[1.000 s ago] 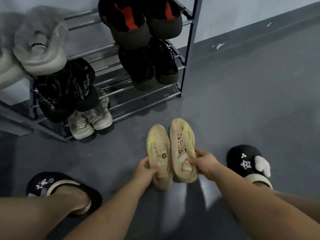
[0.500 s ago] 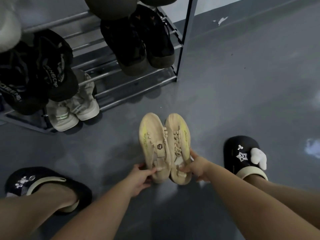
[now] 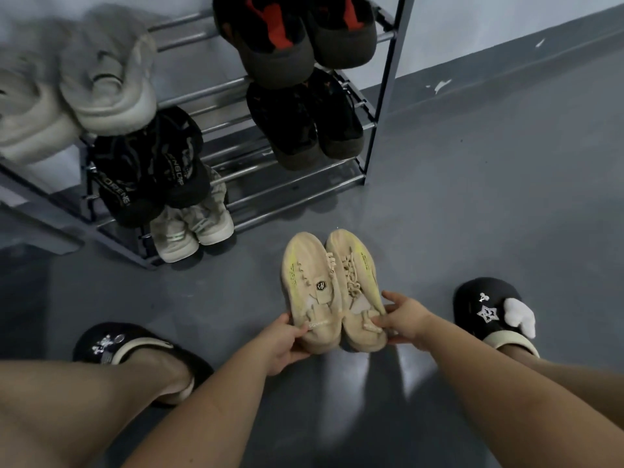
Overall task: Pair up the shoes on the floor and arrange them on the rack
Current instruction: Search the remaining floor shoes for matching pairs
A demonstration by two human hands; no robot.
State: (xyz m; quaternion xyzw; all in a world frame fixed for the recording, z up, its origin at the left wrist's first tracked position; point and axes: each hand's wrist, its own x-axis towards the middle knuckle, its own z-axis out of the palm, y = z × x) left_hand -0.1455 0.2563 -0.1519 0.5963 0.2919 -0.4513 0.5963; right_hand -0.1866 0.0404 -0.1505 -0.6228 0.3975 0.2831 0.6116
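Grey floor point(image 3: 472, 204) ran to a metal shoe rack point(image 3: 388, 96) at eleven o'clock, its rails crowded with black, red-trimmed and cream pairs. Black slippers point(image 3: 486, 305) flanked the scene at three and nine. Both arms reached forward; the left hand point(image 3: 283, 342) and right hand point(image 3: 405, 319) each pinched a heel of the beige laced sneakers point(image 3: 331, 285), held side by side, toes toward twelve.

Glossy grey floor point(image 3: 472, 197), pale wall point(image 3: 472, 21)
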